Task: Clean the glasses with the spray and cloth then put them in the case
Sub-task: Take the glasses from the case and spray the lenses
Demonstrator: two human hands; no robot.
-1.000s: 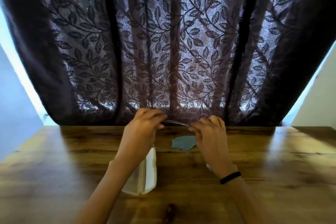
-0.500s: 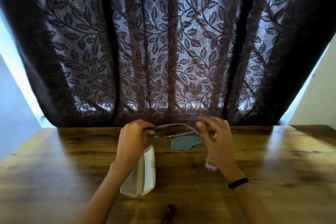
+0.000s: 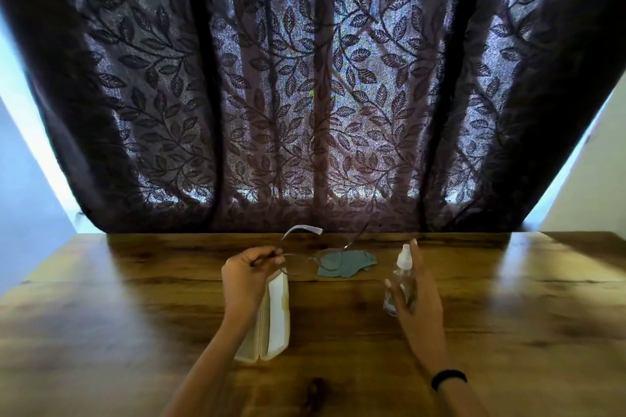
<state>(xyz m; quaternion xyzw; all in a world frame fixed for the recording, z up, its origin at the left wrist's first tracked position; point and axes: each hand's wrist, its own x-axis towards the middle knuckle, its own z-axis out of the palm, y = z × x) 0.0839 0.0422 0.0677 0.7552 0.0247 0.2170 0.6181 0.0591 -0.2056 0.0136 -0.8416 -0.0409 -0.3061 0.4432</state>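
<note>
The clear-framed glasses (image 3: 306, 256) hang just above the table with both temples unfolded, and my left hand (image 3: 247, 278) pinches them at the left hinge. A blue-grey cloth (image 3: 352, 264) lies flat behind the right lens. The small clear spray bottle (image 3: 399, 278) with a white nozzle stands upright to the right. My right hand (image 3: 415, 298) curls around the bottle with fingers spread; whether it grips the bottle I cannot tell. A cream glasses case (image 3: 274, 318) lies open under my left wrist, partly hidden.
The wooden table (image 3: 135, 315) spreads wide on both sides of my hands. A dark leaf-patterned curtain (image 3: 311, 95) hangs along the table's far edge. A black band (image 3: 449, 379) is on my right wrist.
My right hand let go of the glasses and moved right and down to the spray bottle. The glasses' temples have unfolded and my left hand alone holds them.
</note>
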